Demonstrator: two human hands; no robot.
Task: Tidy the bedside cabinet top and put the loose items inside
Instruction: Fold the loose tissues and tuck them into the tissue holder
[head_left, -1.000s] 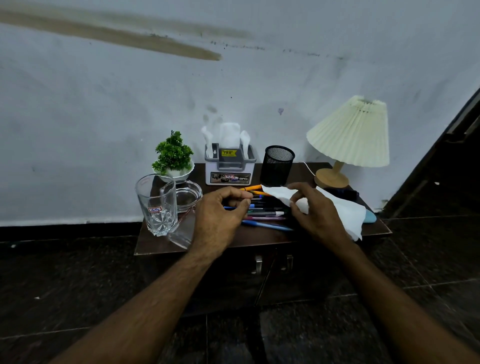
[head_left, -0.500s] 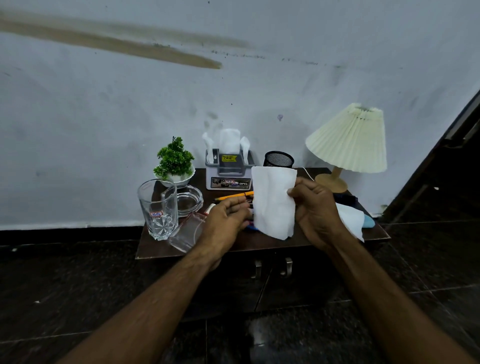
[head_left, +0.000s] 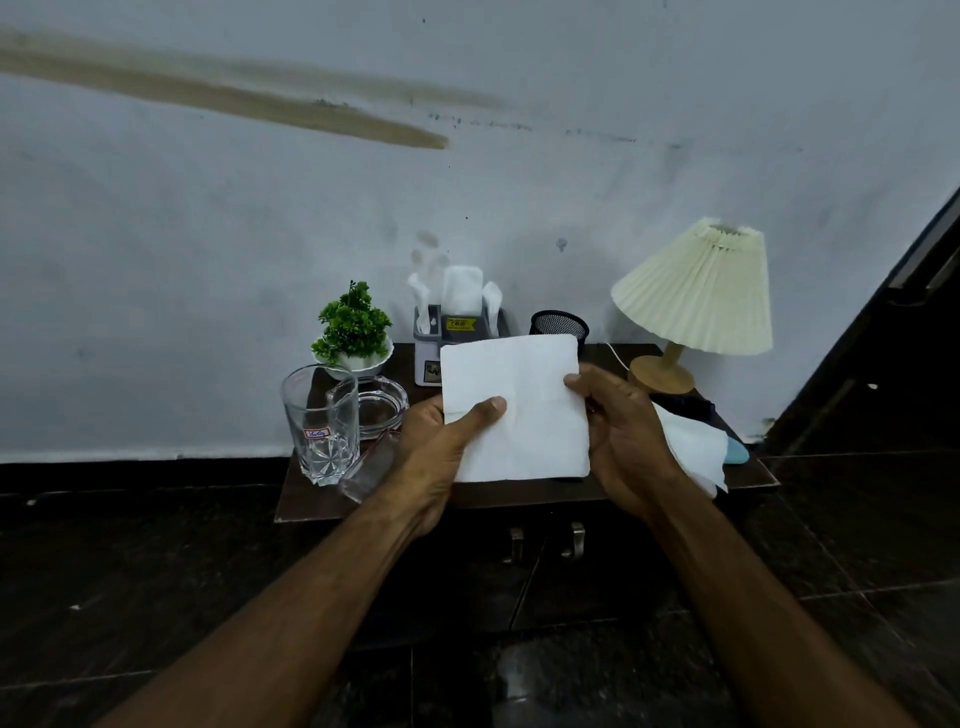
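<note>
A square white tissue (head_left: 519, 395) is held flat and upright above the dark wooden cabinet top (head_left: 498, 499). My left hand (head_left: 436, 441) pinches its left edge with the thumb on the front. My right hand (head_left: 618, 431) pinches its right edge. The tissue hides the pens lying behind it. A second white tissue (head_left: 696, 452) lies on the top at the right, beside a light blue item (head_left: 737, 452). The cabinet doors below show two metal handles (head_left: 545, 540) and are closed.
On the cabinet's left stand a tall glass (head_left: 322, 426), a glass ashtray (head_left: 382, 405) and a tipped glass (head_left: 369, 470). Behind are a small green plant (head_left: 353, 332), a tissue holder (head_left: 457, 317), a black mesh cup (head_left: 560, 327) and a lamp (head_left: 691, 301). Dark tiled floor surrounds the cabinet.
My right hand lifted the tissue off the pens and raised it. My left hand left the pens and took the tissue's left edge, and the sheet now faces me spread flat.
</note>
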